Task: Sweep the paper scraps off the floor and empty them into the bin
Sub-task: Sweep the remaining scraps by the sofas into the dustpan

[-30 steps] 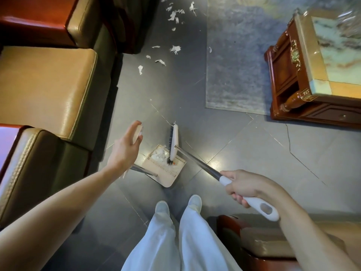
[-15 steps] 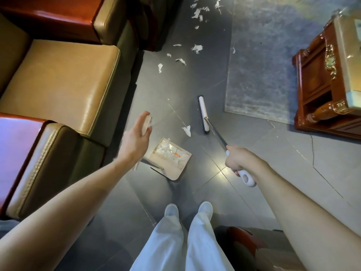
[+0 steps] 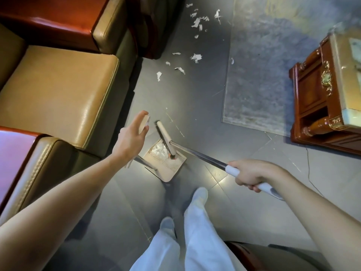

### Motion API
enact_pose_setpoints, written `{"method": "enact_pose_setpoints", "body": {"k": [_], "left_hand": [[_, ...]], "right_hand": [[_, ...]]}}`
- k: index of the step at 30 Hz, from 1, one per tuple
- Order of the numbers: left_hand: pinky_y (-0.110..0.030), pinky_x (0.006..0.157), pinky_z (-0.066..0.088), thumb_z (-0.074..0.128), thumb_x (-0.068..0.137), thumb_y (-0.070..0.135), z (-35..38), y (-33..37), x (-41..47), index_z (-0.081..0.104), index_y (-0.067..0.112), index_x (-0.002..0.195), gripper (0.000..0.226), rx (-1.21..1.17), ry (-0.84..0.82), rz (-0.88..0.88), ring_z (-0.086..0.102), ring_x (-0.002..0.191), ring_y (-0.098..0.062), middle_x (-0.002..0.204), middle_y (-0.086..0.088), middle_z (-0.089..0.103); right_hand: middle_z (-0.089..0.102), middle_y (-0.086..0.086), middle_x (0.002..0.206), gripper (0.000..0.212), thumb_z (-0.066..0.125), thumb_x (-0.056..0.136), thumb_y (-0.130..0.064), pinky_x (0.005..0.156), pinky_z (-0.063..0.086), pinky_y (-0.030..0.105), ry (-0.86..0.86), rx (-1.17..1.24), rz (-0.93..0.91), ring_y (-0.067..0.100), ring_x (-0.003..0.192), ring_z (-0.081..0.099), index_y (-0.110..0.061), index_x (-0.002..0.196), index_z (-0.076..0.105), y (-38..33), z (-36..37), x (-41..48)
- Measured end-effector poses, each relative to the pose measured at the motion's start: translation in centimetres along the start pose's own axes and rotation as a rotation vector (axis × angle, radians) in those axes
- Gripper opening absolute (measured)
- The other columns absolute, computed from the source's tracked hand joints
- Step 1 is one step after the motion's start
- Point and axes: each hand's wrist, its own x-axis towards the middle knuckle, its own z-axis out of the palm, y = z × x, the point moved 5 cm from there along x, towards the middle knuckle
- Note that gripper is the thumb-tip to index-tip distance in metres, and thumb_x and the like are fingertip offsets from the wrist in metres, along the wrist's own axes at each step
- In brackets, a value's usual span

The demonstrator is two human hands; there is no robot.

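Head view looks straight down onto a glossy grey tiled floor point(image 3: 195, 114) with thin pale grout lines. The left hand point(image 3: 132, 137) reaches forward, thumb up and fingers loosely curled round the flat beige grip point(image 3: 145, 122) at the top of the dustpan's upright metal handle. The dustpan point(image 3: 170, 171), a beige plastic tray with a row of comb teeth along each side edge, sits on the floor just below and right of that hand. The right hand point(image 3: 250, 173) is closed tight around the white plastic sleeve at the end of the broom point(image 3: 195, 154), whose shiny metal shaft runs up-left to a long cream bar head point(image 3: 165, 136) with dark bristles. That head lies across the dustpan's mouth, touching a heap of crumpled white paper scraps point(image 3: 159, 151) already inside the tray, so these scraps lie between the 2 hands, nearer the left. More torn, ragged scraps point(image 3: 196, 58) lie scattered on the tiles well beyond both hands, near the sofa's far corner and the edge of a flat, mottled grey-blue rug point(image 3: 263, 79). Smooth tan leather sofa cushions point(image 3: 58, 98) with red-brown armrests fill the left. At right stands a carved reddish wooden table point(image 3: 312, 98) with gilt trim and a pale stone tabletop point(image 3: 351, 79). White trousers point(image 3: 195, 241) and pale shoes show below.
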Motion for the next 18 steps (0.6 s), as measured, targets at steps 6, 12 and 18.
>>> {"method": "enact_pose_setpoints", "body": {"k": [6,12,18], "left_hand": [[-0.023,0.08,0.047,0.041,0.102,0.033,-1.4,2.3,6.2,0.032,0.041,0.139,0.039,0.046,0.02,-0.017,0.06,0.092,-0.015,0.141,-0.001,0.047],[-0.012,0.06,0.04,0.04,0.102,0.033,-2.3,4.7,12.7,0.032,0.039,0.14,0.039,0.078,0.024,-0.052,0.061,0.075,-0.015,0.125,0.006,0.05],[-0.012,0.058,0.039,0.037,0.103,0.034,-3.7,5.1,18.4,0.029,0.039,0.142,0.041,0.131,0.021,-0.087,0.06,0.074,-0.016,0.114,0.004,0.051]], "right_hand": [[0.056,0.01,0.063,0.048,0.037,0.08,-0.003,0.059,0.039,0.03,0.149,0.026,0.016,0.025,0.056,0.048,-0.016,0.125,0.043,0.9,-7.2,3.0],[0.049,0.008,0.059,0.019,0.034,0.081,0.004,0.042,0.028,0.015,0.206,0.067,0.048,0.018,0.043,0.039,-0.01,0.081,0.046,-1.8,-15.2,6.1],[0.056,0.006,0.059,0.017,0.049,0.085,0.002,0.05,0.037,0.02,0.141,0.122,0.096,0.023,0.059,0.051,-0.002,0.088,0.066,-5.9,-18.3,10.1]]}}
